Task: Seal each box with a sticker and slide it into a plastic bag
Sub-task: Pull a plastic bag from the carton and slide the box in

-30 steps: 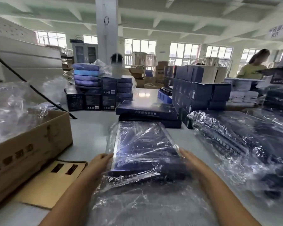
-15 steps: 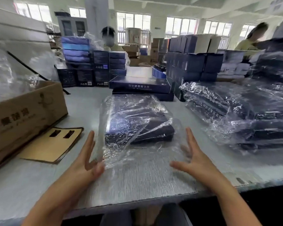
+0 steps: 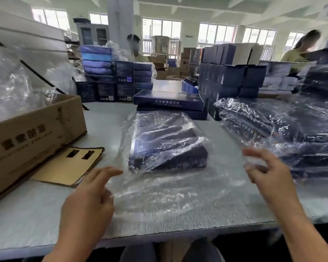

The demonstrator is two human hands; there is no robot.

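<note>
A packing workshop on a factory floor, its long grey worktable (image 3: 36, 214) reaching toward a white pillar (image 3: 119, 21). Right of the pillar rise stacks of dark blue boxes (image 3: 225, 76). Behind it are brown cartons (image 3: 159, 61) and wide windows (image 3: 161, 31), and beside it a seated worker (image 3: 135, 48).

i see the dark blue box (image 3: 167, 146) lying flat inside the clear plastic bag (image 3: 169, 188) on the grey table (image 3: 27, 220). the left hand (image 3: 89, 203) touches the bag's near left edge with straight fingers. the right hand (image 3: 269, 174), blurred and loosely spread, hovers by its right edge, beside a pile of bagged boxes (image 3: 292, 129).
</note>
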